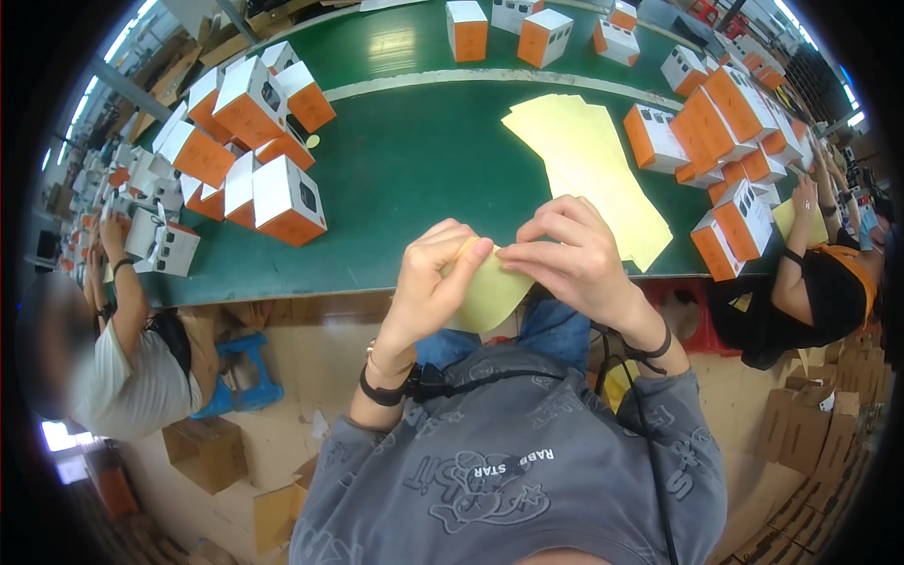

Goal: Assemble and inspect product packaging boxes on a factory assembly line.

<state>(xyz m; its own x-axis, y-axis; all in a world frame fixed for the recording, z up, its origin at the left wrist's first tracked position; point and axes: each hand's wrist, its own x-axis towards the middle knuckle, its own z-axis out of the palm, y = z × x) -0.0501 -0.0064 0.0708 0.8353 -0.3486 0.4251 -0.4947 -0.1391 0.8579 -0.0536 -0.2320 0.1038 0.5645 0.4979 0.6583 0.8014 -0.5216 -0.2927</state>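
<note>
Item 1, far left: a seated co-worker (113,363), one arm raised to the green surface (405,179), beside a white carton with dark openings (168,250).

Item 2: a heap of orange-and-white cartons (250,141) on the left part of the surface, tipped at varied angles, several touching; one larger carton (287,200) stood nearest us.

Item 3: our left hand (428,282), held just off the near edge of the surface, above our lap. Its thumb and fingers were closed on the upper left edge of a pale yellow sheet (490,297).

Item 4: the pale yellow sheet itself, held between both hands and curving downward below them. We judged it very light, thin and limp, likely to crease or tear if pulled hard; its face looked smooth, so a pinch at the edge or corner, with fingertips set close together, seemed the sound place to hold it.

Item 5: our right hand (574,259), fingertips touching those of the left and pinching the same upper edge of the sheet.

Item 6: a fanned stack of like yellow sheets (589,165) lying flat on the surface beyond the hands.

Item 7: more orange-and-white cartons (725,122) piled at right, and a row (541,33) on the farther belt.

Item 8, far right: a second co-worker (810,282) in dark clothing, holding a yellow sheet of their own.
</note>
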